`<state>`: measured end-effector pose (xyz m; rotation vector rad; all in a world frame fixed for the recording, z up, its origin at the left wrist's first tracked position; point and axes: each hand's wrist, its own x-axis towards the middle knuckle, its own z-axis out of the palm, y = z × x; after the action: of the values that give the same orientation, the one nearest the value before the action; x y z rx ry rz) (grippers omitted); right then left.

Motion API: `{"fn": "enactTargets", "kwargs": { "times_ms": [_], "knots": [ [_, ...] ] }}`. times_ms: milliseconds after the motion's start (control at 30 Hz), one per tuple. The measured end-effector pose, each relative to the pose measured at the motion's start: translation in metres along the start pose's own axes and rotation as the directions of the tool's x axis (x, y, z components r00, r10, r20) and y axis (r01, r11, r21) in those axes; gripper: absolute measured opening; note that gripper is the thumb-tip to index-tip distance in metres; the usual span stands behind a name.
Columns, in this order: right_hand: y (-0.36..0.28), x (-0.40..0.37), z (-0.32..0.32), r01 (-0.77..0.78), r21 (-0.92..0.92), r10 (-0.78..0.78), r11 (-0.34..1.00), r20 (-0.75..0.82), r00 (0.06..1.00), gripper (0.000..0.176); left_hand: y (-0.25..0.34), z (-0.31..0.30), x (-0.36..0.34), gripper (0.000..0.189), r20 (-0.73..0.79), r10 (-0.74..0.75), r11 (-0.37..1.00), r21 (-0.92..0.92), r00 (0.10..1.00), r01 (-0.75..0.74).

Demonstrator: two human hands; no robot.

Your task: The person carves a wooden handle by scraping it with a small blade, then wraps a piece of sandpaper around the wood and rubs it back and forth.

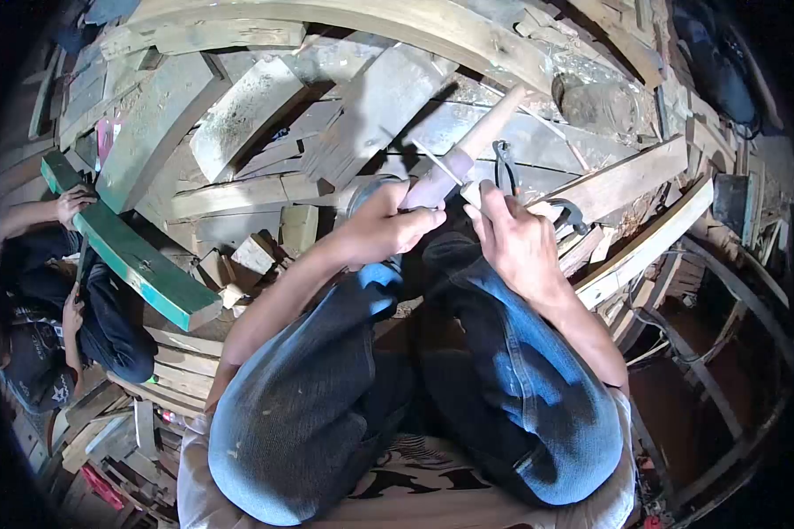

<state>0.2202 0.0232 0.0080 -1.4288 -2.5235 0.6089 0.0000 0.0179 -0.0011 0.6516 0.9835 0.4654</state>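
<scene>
My left hand (390, 225) is closed around the lower end of a carved wooden piece (488, 128), which tapers toward the upper right and looks purplish near my fingers. In my right hand (519, 242) is a slim metal-shafted tool (435, 160) with a pale handle, its shaft crossing the wooden piece and pointing up and left. Both hands are close together above my knees. Pliers (505, 167) with dark jaws lie just beyond my right hand. A dark curved metal head (569, 214) shows to the right of my right wrist.
At the left, another person's hand (75, 203) rests on a green-painted beam (141, 264). Wooden planks (247, 115) and offcuts cover the floor ahead. A long curved timber (432, 25) spans the far side. Bent metal frame bars (697, 370) stand at the right.
</scene>
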Motion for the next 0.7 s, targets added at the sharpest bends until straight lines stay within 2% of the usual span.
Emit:
{"fn": "enactTargets", "kwargs": {
  "times_ms": [33, 100, 133, 233, 333, 367, 433, 467, 500, 567, 600, 700],
  "knots": [
    [0.001, 0.003, -0.002, -0.002, -0.001, 0.002, 1.000, -0.002, 1.000, 0.032, 0.000, 0.000, 0.000, 0.018, 0.000, 0.002, 1.000, 0.001, 1.000, -0.002],
    [0.003, 0.008, -0.008, -0.104, -0.096, 0.106, 0.990, 0.013, 0.994, 0.032, 0.001, 0.003, 0.000, 0.019, -0.023, -0.015, 1.000, 0.022, 1.000, 0.015],
    [0.000, 0.008, -0.006, -0.198, -0.055, 0.200, 0.979, 0.051, 0.978, 0.032, 0.001, 0.004, 0.000, 0.019, -0.014, -0.004, 1.000, 0.001, 1.000, 0.004],
    [-0.004, 0.000, -0.002, -0.060, 0.044, 0.058, 0.997, 0.041, 0.997, 0.030, -0.001, 0.001, 0.002, 0.019, -0.021, -0.005, 0.999, 0.035, 1.000, 0.006],
    [0.006, 0.012, -0.005, -0.095, -0.146, 0.095, 0.985, -0.009, 0.995, 0.027, 0.001, 0.002, 0.002, 0.017, 0.024, 0.012, 1.000, -0.027, 1.000, -0.011],
    [0.006, 0.010, -0.002, -0.084, -0.131, 0.079, 0.988, -0.042, 0.996, 0.028, -0.001, 0.001, 0.002, 0.017, 0.021, 0.013, 1.000, -0.027, 1.000, -0.013],
    [-0.005, 0.005, -0.007, -0.035, -0.084, 0.036, 0.996, 0.010, 0.999, 0.029, -0.001, -0.001, 0.001, 0.016, 0.044, -0.020, 0.997, -0.069, 0.999, 0.023],
    [0.000, 0.002, -0.001, 0.028, -0.031, -0.029, 0.999, -0.026, 0.999, 0.029, 0.000, -0.001, -0.001, 0.017, 0.035, -0.069, 0.994, -0.086, 0.997, 0.072],
    [0.002, 0.004, -0.002, 0.028, -0.033, -0.029, 0.999, -0.030, 0.999, 0.029, 0.000, -0.002, 0.001, 0.017, 0.036, -0.066, 0.994, -0.083, 0.997, 0.069],
    [0.003, 0.009, -0.007, -0.079, -0.095, 0.083, 0.992, 0.030, 0.996, 0.030, -0.003, -0.004, 0.004, 0.019, 0.076, -0.086, 0.980, -0.175, 0.993, 0.098],
    [0.001, 0.012, -0.010, -0.097, -0.107, 0.101, 0.990, 0.032, 0.994, 0.031, 0.004, -0.001, 0.002, 0.019, 0.047, -0.092, 0.988, -0.122, 0.995, 0.097],
    [-0.005, 0.001, -0.005, -0.032, -0.016, 0.033, 0.999, 0.058, 0.998, 0.033, -0.003, 0.000, 0.002, 0.019, 0.038, -0.069, 0.988, -0.133, 0.997, 0.074]
  ]
}}
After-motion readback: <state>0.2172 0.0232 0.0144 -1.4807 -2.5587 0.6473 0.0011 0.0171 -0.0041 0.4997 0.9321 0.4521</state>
